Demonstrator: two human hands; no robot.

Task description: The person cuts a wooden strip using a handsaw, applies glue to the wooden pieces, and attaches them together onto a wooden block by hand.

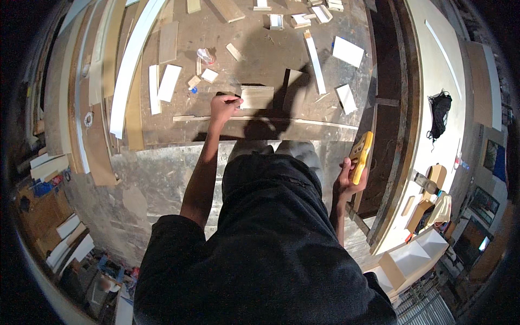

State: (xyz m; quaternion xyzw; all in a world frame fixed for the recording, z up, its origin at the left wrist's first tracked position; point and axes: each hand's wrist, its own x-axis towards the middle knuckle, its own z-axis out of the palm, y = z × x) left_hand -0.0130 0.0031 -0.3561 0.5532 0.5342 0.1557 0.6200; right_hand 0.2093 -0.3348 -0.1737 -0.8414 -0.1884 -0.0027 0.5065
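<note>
My left hand (223, 108) is closed at the left end of a short wooden board (257, 98) near the front edge of the worktable. Something small and dark shows at its fingertips, too unclear to name. Out to the right, past the table's front corner, my right hand (349, 180) grips a long yellow hand tool (362, 157) with a greyish inset. Its exact kind does not show. A thin wooden strip (319, 123) runs along the table's front edge, between my body and the short board.
Wooden offcuts and white-faced pieces (348, 51) lie scattered over the worktable (260, 54). Long boards (122, 89) are stacked along the left. On the right, a dark gap separates the table from a pale panel (428, 59) bearing a black tangle of cord (439, 116).
</note>
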